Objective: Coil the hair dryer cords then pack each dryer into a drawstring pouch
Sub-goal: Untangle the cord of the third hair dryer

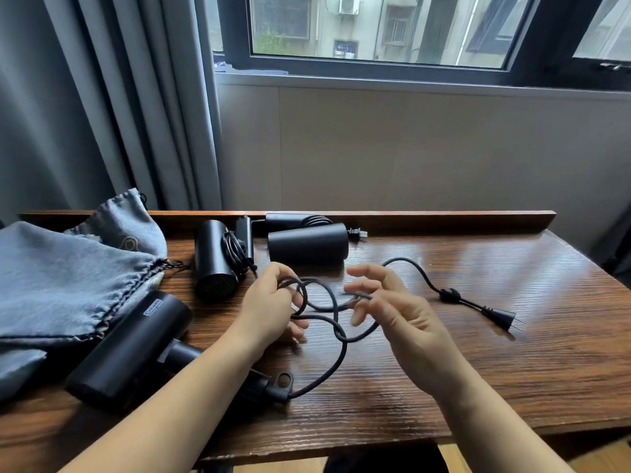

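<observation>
A black hair dryer (129,349) lies at the near left of the wooden table (512,370), partly under my left forearm. Its black cord (336,336) runs from the handle end in loose loops to the plug (502,319) at the right. My left hand (269,302) grips a small coil of the cord. My right hand (392,305) pinches the cord just to the right, its other fingers spread. Two more black dryers lie at the back, one (218,261) and another (307,247), each with its cord coiled. Grey drawstring pouches (68,278) are piled at the left.
A raised wooden ledge (444,218) runs along the table's back edge, against the wall below a window. Grey curtains (102,114) hang at the left. The table's near edge crosses the bottom of the view.
</observation>
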`<state>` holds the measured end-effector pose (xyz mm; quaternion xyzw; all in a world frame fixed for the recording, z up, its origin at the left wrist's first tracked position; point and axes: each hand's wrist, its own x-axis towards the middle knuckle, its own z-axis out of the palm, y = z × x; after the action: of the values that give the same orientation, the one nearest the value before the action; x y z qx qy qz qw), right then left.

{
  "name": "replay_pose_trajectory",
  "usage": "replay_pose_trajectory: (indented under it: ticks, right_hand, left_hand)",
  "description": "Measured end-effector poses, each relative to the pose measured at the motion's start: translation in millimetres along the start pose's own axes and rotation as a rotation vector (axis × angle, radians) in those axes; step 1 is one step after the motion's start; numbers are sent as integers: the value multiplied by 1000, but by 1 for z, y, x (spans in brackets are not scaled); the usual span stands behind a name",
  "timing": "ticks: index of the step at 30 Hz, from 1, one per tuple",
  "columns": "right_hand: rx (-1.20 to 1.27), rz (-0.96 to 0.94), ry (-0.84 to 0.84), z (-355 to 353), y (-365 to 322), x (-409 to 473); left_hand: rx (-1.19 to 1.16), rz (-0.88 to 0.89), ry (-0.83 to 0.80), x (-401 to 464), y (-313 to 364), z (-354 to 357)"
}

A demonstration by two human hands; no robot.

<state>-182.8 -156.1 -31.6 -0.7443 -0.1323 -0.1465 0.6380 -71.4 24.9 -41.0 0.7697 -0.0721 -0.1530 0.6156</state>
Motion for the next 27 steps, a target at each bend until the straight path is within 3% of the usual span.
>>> replay_pose_trajectory:
  ticks: [4, 7, 9, 11, 14, 16, 19, 21, 25, 27]
  right_hand:
    - [455, -3, 129, -21, -7, 2]
    - [575, 200, 211, -27, -5, 6]
    - [353, 408, 327, -27, 3, 10]
    - [-117, 516, 350, -28, 10, 12]
    - [-989, 422, 183, -29, 19, 10]
    - [-1209, 270, 145, -24, 28, 10]
    - [-1387, -68, -31, -16, 33, 18]
    - [-1291, -273, -167, -9, 28, 23]
    - [-1037, -222, -299, 2, 24, 25]
    - [-978, -68, -313, 2, 28, 27]
  left_hand:
    - [-74, -45, 14, 7, -3, -7]
    - [-50, -22, -34, 4, -2, -3]
    - [-12, 25, -56, 3, 0, -1]
    - [35, 66, -99, 3, -1, -1]
    - [56, 58, -215, 2, -5, 3]
    - [48, 19, -284, 2, -7, 6]
    - [161, 66, -279, 4, -9, 7]
    - [192, 93, -269, 4, -9, 6]
    - [172, 67, -255, 3, -10, 7]
    - [194, 62, -232, 3, -9, 6]
